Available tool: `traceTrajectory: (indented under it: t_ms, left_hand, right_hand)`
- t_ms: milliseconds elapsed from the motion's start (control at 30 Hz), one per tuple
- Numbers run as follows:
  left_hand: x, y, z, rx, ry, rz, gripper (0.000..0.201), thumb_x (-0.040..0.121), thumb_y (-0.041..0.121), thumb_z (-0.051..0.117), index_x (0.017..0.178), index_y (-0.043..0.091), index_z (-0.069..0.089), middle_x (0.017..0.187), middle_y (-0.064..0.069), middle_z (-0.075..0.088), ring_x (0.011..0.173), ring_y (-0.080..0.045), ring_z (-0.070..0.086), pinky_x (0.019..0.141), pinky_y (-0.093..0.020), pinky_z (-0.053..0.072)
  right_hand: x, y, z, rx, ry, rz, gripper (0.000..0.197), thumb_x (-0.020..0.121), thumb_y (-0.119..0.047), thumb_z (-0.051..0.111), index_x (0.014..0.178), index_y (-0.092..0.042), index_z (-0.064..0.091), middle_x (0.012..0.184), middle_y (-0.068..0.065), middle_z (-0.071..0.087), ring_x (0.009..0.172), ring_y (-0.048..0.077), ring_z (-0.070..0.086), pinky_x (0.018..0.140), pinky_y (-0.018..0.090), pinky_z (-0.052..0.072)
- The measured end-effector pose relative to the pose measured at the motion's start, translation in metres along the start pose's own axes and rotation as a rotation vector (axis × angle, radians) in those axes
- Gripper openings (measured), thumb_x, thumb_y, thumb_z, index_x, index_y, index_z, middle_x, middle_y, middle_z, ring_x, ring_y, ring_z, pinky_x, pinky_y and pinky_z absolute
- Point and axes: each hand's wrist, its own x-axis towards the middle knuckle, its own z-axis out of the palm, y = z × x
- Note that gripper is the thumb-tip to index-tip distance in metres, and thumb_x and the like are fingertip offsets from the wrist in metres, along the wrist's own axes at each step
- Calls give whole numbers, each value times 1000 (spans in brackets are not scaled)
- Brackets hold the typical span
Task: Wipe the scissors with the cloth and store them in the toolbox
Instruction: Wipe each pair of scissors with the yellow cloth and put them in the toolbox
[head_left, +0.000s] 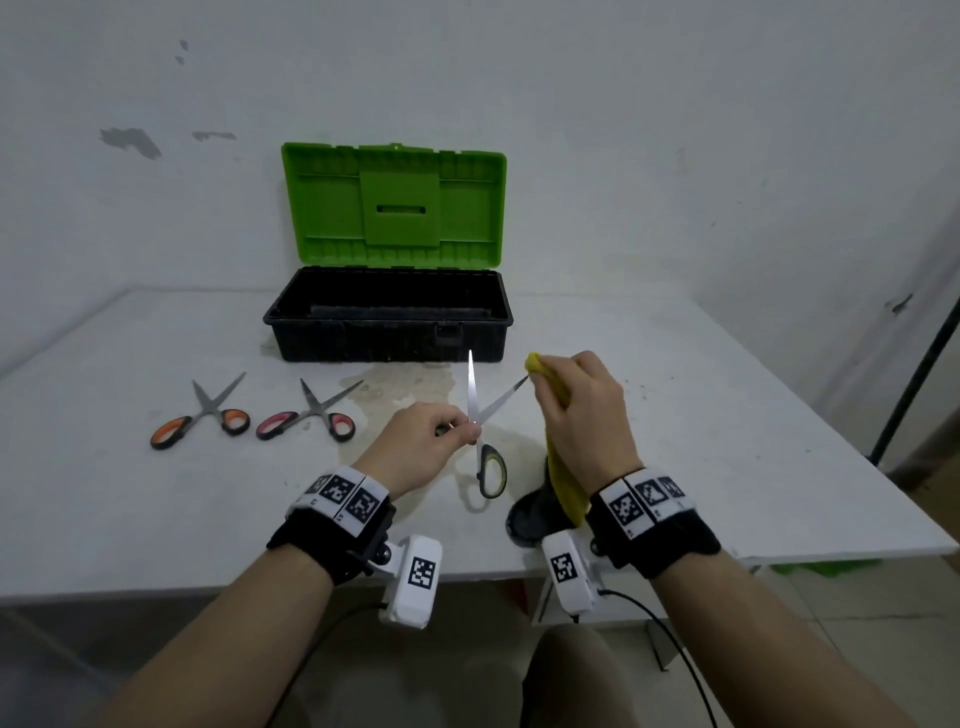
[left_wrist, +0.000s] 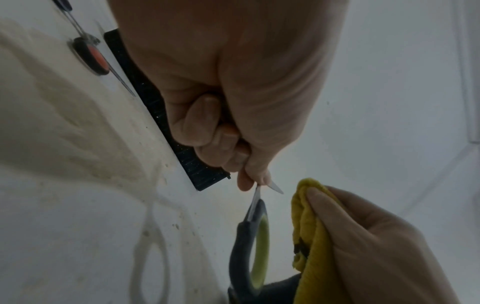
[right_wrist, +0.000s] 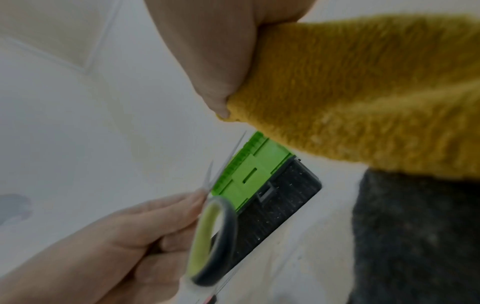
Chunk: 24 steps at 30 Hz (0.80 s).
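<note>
Three pairs of scissors are in view, and the pair with grey and yellow-green handles (head_left: 480, 431) is held up above the white table (head_left: 701, 441), in front of the toolbox. Its blades are spread in a V: one shiny blade points up and away toward the black toolbox with the open green lid (head_left: 388, 317), the other points up and to the right, its tip touching or just beside the yellow cloth (head_left: 551, 395); I cannot tell which. One handle loop hangs down toward the person, the other is hidden inside the left hand (head_left: 423, 441), whose fingers are curled around it while thumb and forefinger pinch the metal near the pivot. The right hand (head_left: 584, 415) grips the bunched cloth, and the long rest of the cloth hangs below the wrist, where a dark grey part of it lies on the table near the front edge. The toolbox stands at the back of the table near the wall, its lid upright. On the left, well apart from the hands, the scissors with orange handles (head_left: 200, 415) and the scissors with pink handles (head_left: 310, 413) lie flat with open blades pointing away. A brownish stain (head_left: 400, 384) marks the table between the toolbox and the hands.
</note>
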Motion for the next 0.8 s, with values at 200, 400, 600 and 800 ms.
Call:
traceTrajectory:
  t_ms: [200,400,600,800]
  left_hand:
    - [5,7,-2,-6,3,37,22,94,36,63,81,22,74,64,7,60,58,-7,51,64,-30,46]
    - [2,2,-4,46,-6,36,25,94,38,62,79,23,74,60,9,58,55,-8,50,62,-29,45]
    - [3,4,-1,63,19,49,23,95,34,62,79,22,74,58,15,56,53,4,51,53,-13,33]
    - [5,3,2,105,-12,84,22,94,37,62,74,30,68,63,13,60,60,-1,52,57,-17,34]
  right_hand:
    - [-26,-18,16,-14,-217,-151,19,95,-29,58,110,-21,66,88,-3,48,67,16,52,56,38,50]
    - [-1,0,8,-50,-97,29,21,95,-30,58,108,-18,69,84,-3,49,67,14,51,65,37,52]
    - [-15,-20,5,7,-201,-82,17,95,-31,57,106,-21,67,87,-5,49,69,12,52,64,32,51]
    - [-17,-14,16,-15,-245,-32,19,94,-35,57,106,-25,68,90,-6,52,73,15,57,66,37,53]
